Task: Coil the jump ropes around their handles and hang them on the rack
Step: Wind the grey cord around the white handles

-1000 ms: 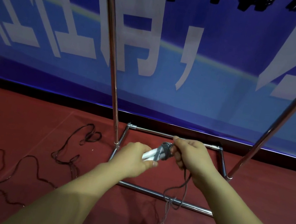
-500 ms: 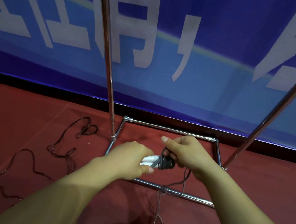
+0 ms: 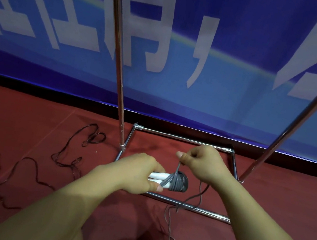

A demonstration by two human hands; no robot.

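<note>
The left hand (image 3: 136, 173) grips the two white handles (image 3: 157, 178), fingers curled round them, low in front of the rack (image 3: 181, 203). The right hand (image 3: 204, 163) pinches the grey cord (image 3: 177, 182) between thumb and forefinger just above the wraps. The cord looks light, limp and probably springy, so it needs tension; the stiff handles are the place to hold. Another rope (image 3: 68, 157) lies loose on the floor.

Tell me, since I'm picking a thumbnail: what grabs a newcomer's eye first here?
Two hands at centre: the left hand grips the white handles while the right hand pinches the grey rope up from its coil. Behind them rise the chrome rack and a blue banner. At left, a dark rope sprawls on the red floor.
</note>
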